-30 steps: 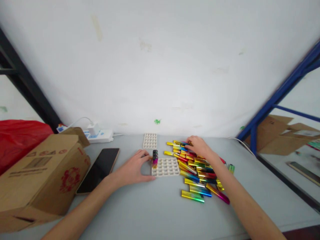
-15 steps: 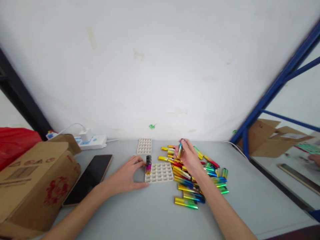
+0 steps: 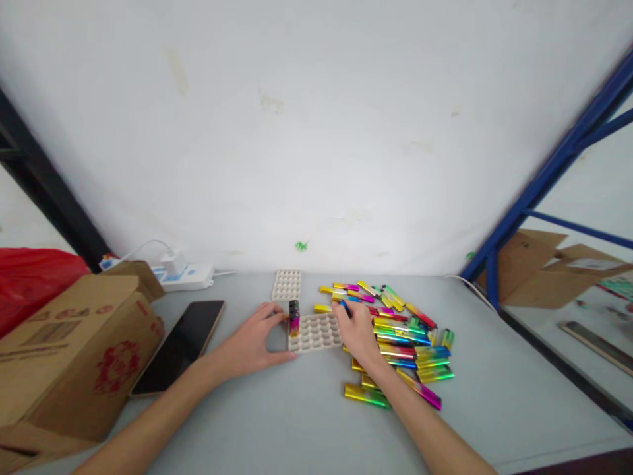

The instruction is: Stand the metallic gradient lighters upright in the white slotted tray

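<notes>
A pale tray (image 3: 316, 332) with rows of round hollows lies in front of me. Along its left edge a short row of shiny lighters (image 3: 295, 324), black-topped and purple to gold, stands upright. My left hand (image 3: 254, 338) holds the tray's left end, thumb at the front corner and fingers at the back by the row. Over the tray's right end, my right hand (image 3: 357, 330) is closed on a lighter (image 3: 345, 307) whose dark blue end shows; the fingers hide the rest. A loose heap of metallic gold, green, blue, red and pink lighters (image 3: 398, 333) lies right of the tray.
Behind, near the wall, is a second pale tray (image 3: 286, 285). At left are a black phone (image 3: 179, 346), a cardboard box (image 3: 74, 356), a power strip (image 3: 190, 276) and a red bag (image 3: 37, 284). A blue metal frame (image 3: 494, 264) bounds the right side.
My right hand has moved left and down from above the heap to the tray's right end, carrying the lighter. More of the heap shows. My left hand stays at the tray.
</notes>
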The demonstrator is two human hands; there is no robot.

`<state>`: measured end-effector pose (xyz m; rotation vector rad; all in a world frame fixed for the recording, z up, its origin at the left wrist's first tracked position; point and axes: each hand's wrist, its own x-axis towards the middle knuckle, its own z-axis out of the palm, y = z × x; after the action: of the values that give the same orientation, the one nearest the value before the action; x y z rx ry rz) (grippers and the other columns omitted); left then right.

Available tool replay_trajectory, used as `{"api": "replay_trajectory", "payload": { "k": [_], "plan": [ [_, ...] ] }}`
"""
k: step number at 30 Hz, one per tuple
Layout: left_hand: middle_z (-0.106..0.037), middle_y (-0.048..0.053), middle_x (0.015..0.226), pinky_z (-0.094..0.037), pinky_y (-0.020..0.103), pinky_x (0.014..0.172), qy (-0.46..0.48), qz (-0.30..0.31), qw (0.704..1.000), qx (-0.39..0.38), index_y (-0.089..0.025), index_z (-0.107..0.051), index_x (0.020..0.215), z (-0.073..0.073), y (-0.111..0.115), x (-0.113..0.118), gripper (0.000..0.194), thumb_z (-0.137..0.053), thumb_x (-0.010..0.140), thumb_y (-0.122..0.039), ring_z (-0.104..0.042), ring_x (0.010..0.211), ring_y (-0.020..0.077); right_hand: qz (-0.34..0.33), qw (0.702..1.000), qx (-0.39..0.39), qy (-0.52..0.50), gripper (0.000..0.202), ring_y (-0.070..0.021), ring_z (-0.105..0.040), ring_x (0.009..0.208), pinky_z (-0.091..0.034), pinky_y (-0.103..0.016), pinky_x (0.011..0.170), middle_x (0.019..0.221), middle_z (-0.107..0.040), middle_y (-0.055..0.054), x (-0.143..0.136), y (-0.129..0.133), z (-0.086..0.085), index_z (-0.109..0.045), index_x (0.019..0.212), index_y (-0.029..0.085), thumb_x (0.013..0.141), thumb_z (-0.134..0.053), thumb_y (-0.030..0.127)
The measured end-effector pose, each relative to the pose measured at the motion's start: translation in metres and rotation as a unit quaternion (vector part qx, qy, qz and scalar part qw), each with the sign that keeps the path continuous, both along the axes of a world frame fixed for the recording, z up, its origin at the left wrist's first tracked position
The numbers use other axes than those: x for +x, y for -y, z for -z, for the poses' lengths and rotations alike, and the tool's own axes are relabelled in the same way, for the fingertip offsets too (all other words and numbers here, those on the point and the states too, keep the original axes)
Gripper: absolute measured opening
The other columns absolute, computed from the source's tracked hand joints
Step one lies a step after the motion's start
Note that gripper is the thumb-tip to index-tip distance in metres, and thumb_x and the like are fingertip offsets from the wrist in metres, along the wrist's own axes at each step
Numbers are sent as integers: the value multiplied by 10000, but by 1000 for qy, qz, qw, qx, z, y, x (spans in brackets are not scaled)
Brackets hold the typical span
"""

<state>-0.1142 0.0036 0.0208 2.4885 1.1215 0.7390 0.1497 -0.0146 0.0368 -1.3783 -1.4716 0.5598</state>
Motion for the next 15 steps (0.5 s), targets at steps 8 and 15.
{"api": "replay_trajectory", "payload": {
  "k": [8, 15],
  "plan": [
    [-714, 104, 1256, -571, 482, 1139, -1, 1, 1000, -15, -232, -750, 1202, -2, 2, 0, 555, -949, 767, -513, -687, 1226, 345, -47, 998, 32, 26, 541, -156, -397, 604, -292, -309, 603, 571, -454, 32, -4, 6, 3, -427, 602, 256, 993, -565, 603],
    [-717, 104, 1236, -578, 488, 1123, -5, 3, 1000, -13, -218, -748, 1185, -4, 3, 1, 540, -943, 780, -517, -686, 1212, 345, -22, 998, 43, 42, 472, -173, -455, 602, -304, -320, 606, 582, -494, 18, -5, 6, 5, -430, 625, 263, 995, -535, 538]
  ]
}}
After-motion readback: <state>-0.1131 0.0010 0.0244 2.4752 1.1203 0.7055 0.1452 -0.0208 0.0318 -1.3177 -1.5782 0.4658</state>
